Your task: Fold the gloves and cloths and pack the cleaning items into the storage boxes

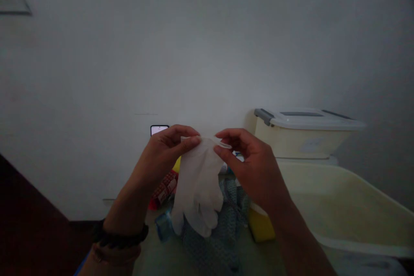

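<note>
A pair of thin white gloves (199, 185), or one glove lying doubled, hangs fingers-down in front of me; I cannot tell which. My left hand (173, 142) pinches the cuff edge at its left corner between thumb and fingers. On the other side, my right hand (244, 155) grips the cuff's right corner the same way, and the cuff edge looks folded there. Behind and below the hanging fingers lies a blue-grey patterned cloth (213, 243). The left wrist wears a dark bracelet.
A phone (159, 129) with a lit screen stands against the wall. Left of the gloves are a red packet (163, 189) and a blue roll-like item (164, 225). To the right sit a yellow sponge-like block (261, 226), a large cream basin (352, 202) and a lidded storage box (304, 138).
</note>
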`<state>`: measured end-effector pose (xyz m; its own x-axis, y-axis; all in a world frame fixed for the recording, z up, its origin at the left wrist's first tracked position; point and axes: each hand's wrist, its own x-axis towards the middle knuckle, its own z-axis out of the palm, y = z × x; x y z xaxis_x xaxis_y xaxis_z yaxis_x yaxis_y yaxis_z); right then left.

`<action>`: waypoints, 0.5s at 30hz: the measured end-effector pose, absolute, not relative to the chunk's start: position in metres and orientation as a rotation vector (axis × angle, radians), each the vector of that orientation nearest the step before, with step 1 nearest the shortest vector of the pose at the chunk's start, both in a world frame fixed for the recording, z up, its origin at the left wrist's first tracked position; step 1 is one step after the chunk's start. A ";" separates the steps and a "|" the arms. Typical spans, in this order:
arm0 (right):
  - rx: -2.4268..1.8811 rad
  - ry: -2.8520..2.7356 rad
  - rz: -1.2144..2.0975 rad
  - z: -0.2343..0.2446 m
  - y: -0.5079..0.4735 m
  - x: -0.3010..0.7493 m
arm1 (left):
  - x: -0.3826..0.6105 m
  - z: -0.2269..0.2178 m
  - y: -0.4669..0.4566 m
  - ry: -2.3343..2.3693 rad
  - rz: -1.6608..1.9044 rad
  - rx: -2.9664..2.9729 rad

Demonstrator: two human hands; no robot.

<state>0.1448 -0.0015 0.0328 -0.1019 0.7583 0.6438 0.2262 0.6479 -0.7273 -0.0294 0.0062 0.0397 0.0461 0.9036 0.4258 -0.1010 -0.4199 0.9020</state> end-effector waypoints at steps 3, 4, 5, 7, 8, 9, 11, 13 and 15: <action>-0.816 -1.632 0.598 0.032 0.000 0.145 | -0.029 0.040 0.005 0.893 1.552 1.516; -0.824 -1.629 0.606 0.032 0.000 0.145 | -0.028 0.040 0.005 0.916 1.579 1.533; -0.833 -1.629 0.612 0.032 0.000 0.145 | -0.028 0.040 0.004 0.945 1.612 1.559; -0.839 -1.635 0.630 0.033 0.000 0.145 | -0.027 0.041 0.003 1.025 1.674 1.637; -0.831 -1.636 0.645 0.033 0.000 0.145 | -0.026 0.041 0.002 1.068 1.699 1.686; -0.819 -1.636 0.662 0.033 -0.001 0.145 | -0.026 0.041 0.001 1.107 1.718 1.736; -0.781 -1.636 0.700 0.032 -0.002 0.145 | -0.024 0.042 -0.001 1.160 1.737 1.824; -0.738 -1.635 0.739 0.032 -0.002 0.144 | -0.022 0.043 -0.003 1.178 1.752 1.884; -0.699 -1.634 0.775 0.031 -0.002 0.142 | -0.019 0.044 -0.005 1.180 1.766 1.907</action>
<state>0.1425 -0.0023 0.0309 -0.1830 0.7859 0.5907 0.0403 0.6063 -0.7942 -0.0191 -0.0051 0.0442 -0.0847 0.7161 0.6929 0.3658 -0.6245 0.6901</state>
